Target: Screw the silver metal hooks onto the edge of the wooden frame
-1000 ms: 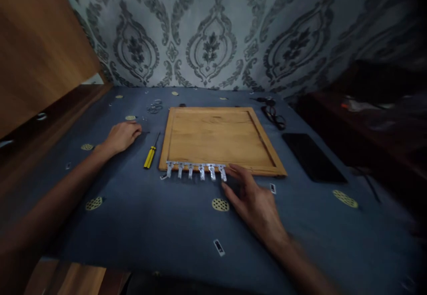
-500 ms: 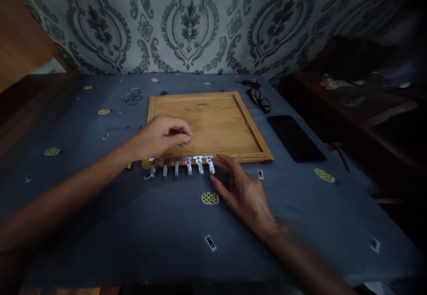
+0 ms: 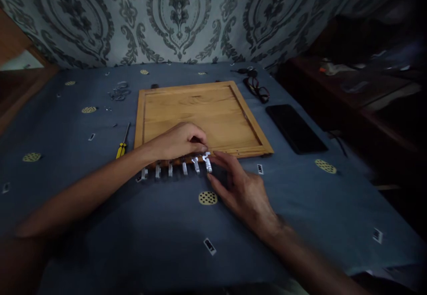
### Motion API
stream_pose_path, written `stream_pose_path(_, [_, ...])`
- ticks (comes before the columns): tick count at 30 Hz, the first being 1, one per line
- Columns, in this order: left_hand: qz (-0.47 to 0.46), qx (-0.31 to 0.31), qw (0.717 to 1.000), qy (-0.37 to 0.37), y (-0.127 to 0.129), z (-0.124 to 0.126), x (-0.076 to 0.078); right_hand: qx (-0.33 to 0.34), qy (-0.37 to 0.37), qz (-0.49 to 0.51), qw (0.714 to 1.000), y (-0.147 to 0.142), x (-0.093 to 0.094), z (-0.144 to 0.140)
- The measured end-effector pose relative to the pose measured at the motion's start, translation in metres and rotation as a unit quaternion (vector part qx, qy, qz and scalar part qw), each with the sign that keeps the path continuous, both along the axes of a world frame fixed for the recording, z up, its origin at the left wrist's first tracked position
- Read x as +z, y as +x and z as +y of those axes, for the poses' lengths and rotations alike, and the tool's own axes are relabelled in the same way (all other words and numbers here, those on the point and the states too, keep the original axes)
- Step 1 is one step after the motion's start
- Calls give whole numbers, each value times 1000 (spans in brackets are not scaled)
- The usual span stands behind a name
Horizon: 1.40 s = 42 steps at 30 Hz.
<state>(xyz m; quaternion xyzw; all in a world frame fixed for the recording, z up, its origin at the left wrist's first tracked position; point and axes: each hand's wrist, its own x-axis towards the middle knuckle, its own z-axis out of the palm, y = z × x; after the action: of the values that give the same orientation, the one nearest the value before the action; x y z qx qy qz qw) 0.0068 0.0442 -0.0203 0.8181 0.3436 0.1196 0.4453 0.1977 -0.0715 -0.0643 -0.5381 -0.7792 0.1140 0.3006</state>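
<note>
A framed wooden panel (image 3: 200, 108) lies on the blue cloth, with several silvery metal hooks (image 3: 185, 167) in a row along its near edge. My left hand (image 3: 183, 139) is over that edge, its thumb and finger pinched just above the rightmost metal hook (image 3: 208, 163). Whatever is in the pinch is too small to make out. From the right, my right hand (image 3: 245, 188) steadies this same hook between forefinger and thumb, its other fingers curled. My left wrist and fingers hide the upper ends of some hooks.
A yellow-handled screwdriver (image 3: 122, 146) lies left of the panel. Small metal pieces (image 3: 119, 91) are scattered farther back. On the right are a black phone-like slab (image 3: 296, 128) and dark-rimmed glasses (image 3: 256, 90). A patterned curtain (image 3: 178, 19) hangs behind the table.
My left hand has come down and to the right, from above the panel to the rightmost hook. My right hand stays at that hook. The view has shifted slightly, uncovering the screwdriver.
</note>
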Motion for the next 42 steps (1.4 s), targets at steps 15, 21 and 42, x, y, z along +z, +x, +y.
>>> stream_pose_path(15, [29, -9, 998, 56, 3, -3, 0, -10, -29, 4, 1000, 1, 0, 0])
stream_pose_path(21, [35, -10, 995, 88, 5, -5, 1, -4, -14, 5, 1000, 1, 0, -1])
stream_pose_path(42, [69, -88, 969, 221, 4, -12, 7, -7, -9, -11, 1000, 0, 1, 0])
